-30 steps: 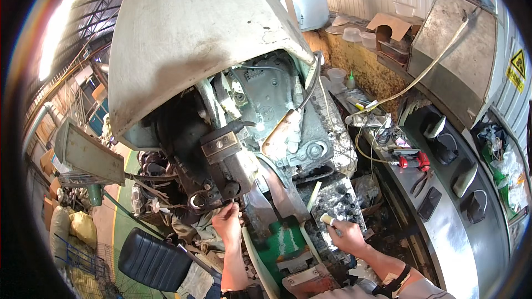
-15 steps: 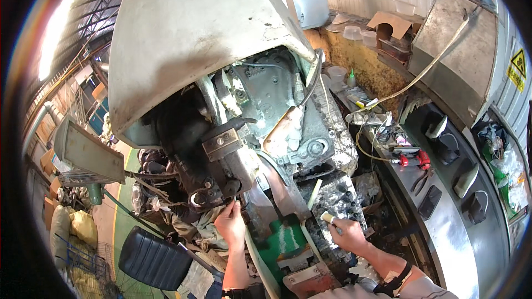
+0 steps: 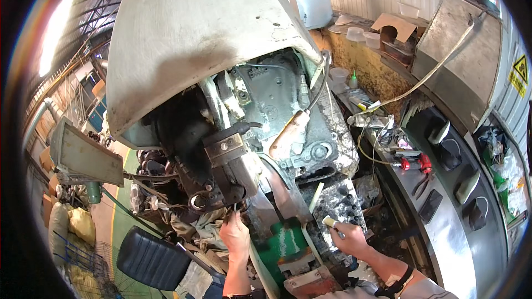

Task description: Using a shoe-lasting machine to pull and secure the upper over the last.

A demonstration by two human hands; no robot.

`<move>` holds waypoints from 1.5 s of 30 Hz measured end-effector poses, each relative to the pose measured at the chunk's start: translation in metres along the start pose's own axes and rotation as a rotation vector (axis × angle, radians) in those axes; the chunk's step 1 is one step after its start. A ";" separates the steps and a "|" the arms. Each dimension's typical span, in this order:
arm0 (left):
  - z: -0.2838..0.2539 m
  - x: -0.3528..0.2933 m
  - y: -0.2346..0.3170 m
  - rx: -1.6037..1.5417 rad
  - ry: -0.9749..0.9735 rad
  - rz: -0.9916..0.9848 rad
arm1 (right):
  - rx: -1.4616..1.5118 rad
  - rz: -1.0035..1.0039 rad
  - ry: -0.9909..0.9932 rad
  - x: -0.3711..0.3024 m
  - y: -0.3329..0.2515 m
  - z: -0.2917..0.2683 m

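A big grey machine [image 3: 199, 39] with a curved hood fills the middle of the view. Under the hood sits a dark block head [image 3: 230, 163] with a bolt on its face. My left hand [image 3: 235, 236] reaches up beneath that head, fingers closed on a thin dark part at its underside. My right hand [image 3: 348, 237] is lower right, shut on a short pale cylinder-shaped tool [image 3: 330, 222] beside a perforated metal plate [image 3: 343, 202]. A green plate [image 3: 282, 243] lies between my hands.
A steel workbench [image 3: 443, 227] with dark moulds runs along the right. Red-handled clamps [image 3: 413, 163], wires and small bottles clutter its far end. A grey cabinet [image 3: 465, 61] stands at the upper right. A black seat [image 3: 152, 260] and yellow sacks [image 3: 77, 224] are lower left.
My left hand has shifted slightly right and up under the dark head. My right hand keeps its grip and stays in about the same place.
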State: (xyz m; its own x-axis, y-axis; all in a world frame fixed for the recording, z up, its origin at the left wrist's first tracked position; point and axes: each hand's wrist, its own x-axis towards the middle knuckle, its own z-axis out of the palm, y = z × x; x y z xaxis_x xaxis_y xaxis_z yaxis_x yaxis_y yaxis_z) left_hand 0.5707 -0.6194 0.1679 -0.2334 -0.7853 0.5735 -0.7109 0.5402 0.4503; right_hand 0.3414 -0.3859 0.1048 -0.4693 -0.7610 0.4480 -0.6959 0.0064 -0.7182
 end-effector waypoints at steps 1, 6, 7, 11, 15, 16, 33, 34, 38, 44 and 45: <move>0.001 0.001 -0.002 0.014 0.015 0.026 | 0.008 0.004 0.001 0.000 0.000 0.000; 0.003 0.003 -0.011 -0.016 0.020 0.098 | -0.002 0.043 -0.025 -0.001 0.001 0.000; 0.003 0.002 -0.012 -0.002 0.020 0.115 | -0.006 0.049 -0.034 -0.001 0.001 0.000; 0.004 0.000 -0.014 -0.765 -0.311 -0.605 | -0.029 0.031 0.006 0.000 -0.001 0.001; 0.002 0.006 -0.028 -1.494 -0.523 -0.913 | -0.042 0.073 -0.038 0.001 -0.002 0.001; 0.002 0.009 -0.033 -1.474 -0.522 -0.927 | -0.058 0.085 -0.059 0.002 -0.001 0.001; -0.001 0.040 -0.083 -1.766 -0.876 -1.422 | -0.062 0.202 -0.030 0.000 -0.009 -0.001; -0.002 0.040 -0.079 -1.831 -0.848 -1.511 | -0.048 0.177 -0.012 0.001 -0.008 0.000; -0.004 0.033 -0.054 -1.581 -0.751 -1.062 | -0.130 0.132 -0.024 0.003 -0.003 0.003; 0.003 0.025 -0.057 -1.200 -0.660 -0.636 | -0.166 0.051 -0.027 0.000 -0.001 0.003; 0.007 0.023 -0.061 -1.360 -0.662 -0.694 | -0.153 0.083 -0.028 -0.001 -0.002 0.003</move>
State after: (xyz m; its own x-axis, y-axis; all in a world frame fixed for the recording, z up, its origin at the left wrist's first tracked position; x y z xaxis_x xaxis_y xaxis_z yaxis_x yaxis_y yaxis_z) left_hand 0.6043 -0.6729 0.1491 -0.6164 -0.7648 -0.1877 0.1826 -0.3707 0.9106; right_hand 0.3452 -0.3876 0.1043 -0.5150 -0.7713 0.3740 -0.7310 0.1674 -0.6615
